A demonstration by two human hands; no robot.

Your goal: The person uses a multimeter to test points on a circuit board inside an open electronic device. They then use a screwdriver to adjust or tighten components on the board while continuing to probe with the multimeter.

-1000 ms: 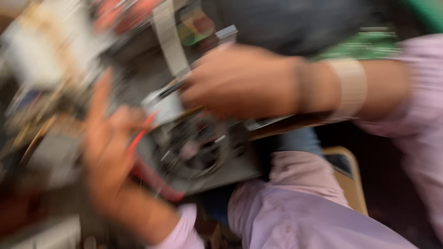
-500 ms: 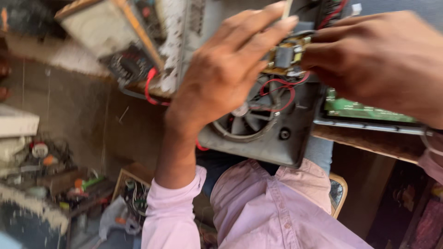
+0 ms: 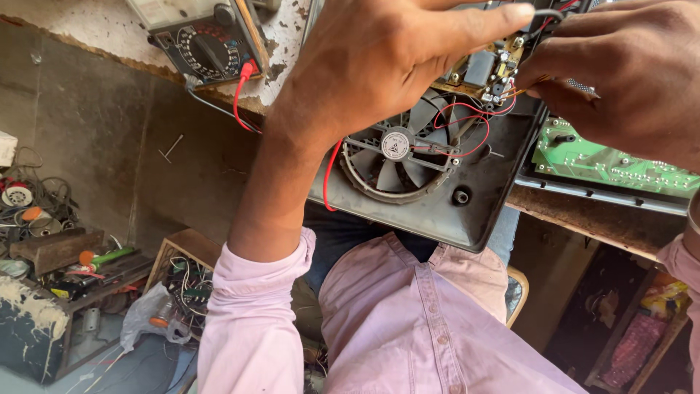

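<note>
The small circuit board (image 3: 490,69) is sitting in the far corner of a dark grey casing (image 3: 437,211), and both hands are meeting over it. The left hand (image 3: 379,66) is reaching across from the near side, its forefinger and thumb stretching out and touching a black wire (image 3: 548,13) just above the board; whether they are actually pinching it is hard to tell, as the thumb tip is going out of view. The right hand (image 3: 627,69) is coming in from the other side, its fingers curling closed around something thin right beside the board, though what they are holding is hidden. Just below the two hands a round black fan (image 3: 397,149) is lying in the casing, with thin red wires (image 3: 467,124) looping from it up to the board. Under the right hand a green circuit board (image 3: 605,160) is resting on the worn wooden bench (image 3: 583,219). Beyond the left wrist a meter with a dial (image 3: 208,40) is standing on the bench, a red lead (image 3: 244,95) plugging into it. The casing is overhanging the person's lap and pink shirt (image 3: 408,321)
</note>
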